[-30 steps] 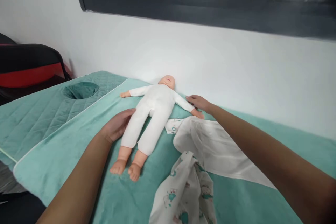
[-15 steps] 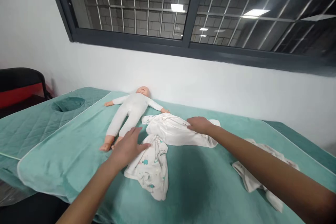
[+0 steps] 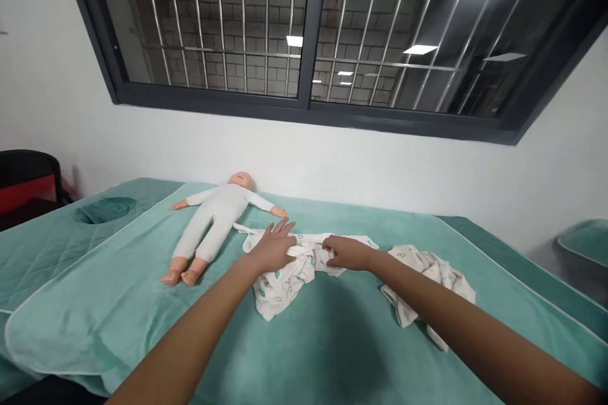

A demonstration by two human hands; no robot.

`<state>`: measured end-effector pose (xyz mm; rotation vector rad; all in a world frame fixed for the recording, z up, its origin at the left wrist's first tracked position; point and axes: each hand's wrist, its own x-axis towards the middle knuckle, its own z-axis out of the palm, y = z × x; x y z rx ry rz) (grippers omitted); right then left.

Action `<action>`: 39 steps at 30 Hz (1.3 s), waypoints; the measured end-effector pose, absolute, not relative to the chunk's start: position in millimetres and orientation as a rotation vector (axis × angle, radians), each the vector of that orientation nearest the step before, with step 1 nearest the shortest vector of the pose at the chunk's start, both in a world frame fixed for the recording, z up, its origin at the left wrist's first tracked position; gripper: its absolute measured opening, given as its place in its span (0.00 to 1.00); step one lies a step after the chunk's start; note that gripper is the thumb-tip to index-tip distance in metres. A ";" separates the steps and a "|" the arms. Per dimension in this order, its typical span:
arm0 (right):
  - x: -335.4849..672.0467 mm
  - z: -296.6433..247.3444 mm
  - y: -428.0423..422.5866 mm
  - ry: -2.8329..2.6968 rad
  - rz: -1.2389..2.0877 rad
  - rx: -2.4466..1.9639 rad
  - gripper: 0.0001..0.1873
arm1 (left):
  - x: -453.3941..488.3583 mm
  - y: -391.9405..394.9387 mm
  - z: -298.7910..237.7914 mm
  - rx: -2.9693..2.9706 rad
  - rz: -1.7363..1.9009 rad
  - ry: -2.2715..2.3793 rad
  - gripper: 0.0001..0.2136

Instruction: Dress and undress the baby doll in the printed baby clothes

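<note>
A white baby garment with a small green print (image 3: 284,291) lies bunched on the green bed cover. My left hand (image 3: 274,248) is at its middle, thumb and forefinger pinched on the cloth while the other fingers stick out. Just to the right, my right hand (image 3: 350,253) has its fingers curled and closed on the same garment's upper part. Part of the cloth is hidden under both hands. To the left a baby doll (image 3: 223,202) in a white suit lies on its back, apart from my hands.
A second crumpled white garment (image 3: 437,272) lies to the right, partly behind my right forearm. The green bed (image 3: 118,304) runs along a white wall below a barred window (image 3: 304,104). A round hole (image 3: 105,210) opens in the bed's left end. A black and red chair (image 3: 28,186) stands far left.
My left hand has moved right onto the garment and pinches it, closer to my right hand. The garment's smooth white part has been gathered up, showing more print. The view has shifted.
</note>
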<state>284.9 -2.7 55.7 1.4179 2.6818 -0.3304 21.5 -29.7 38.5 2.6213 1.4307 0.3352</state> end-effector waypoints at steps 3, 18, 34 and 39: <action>293.7 44.3 2.5 2.670 -0.253 1.547 0.30 | 26.1 -2.6 25.4 2.436 0.130 1.493 0.18; 300.4 36.5 38.2 2.589 -1.038 1.790 0.30 | 23.0 19.6 15.1 1.908 0.786 1.651 0.05; 166.0 38.0 -81.6 1.801 -3.372 0.853 0.34 | 41.5 -106.2 26.6 1.451 1.375 1.223 0.46; 148.9 3.5 -115.6 1.830 -3.322 0.648 0.37 | 13.4 -141.8 6.1 1.596 1.284 1.692 0.38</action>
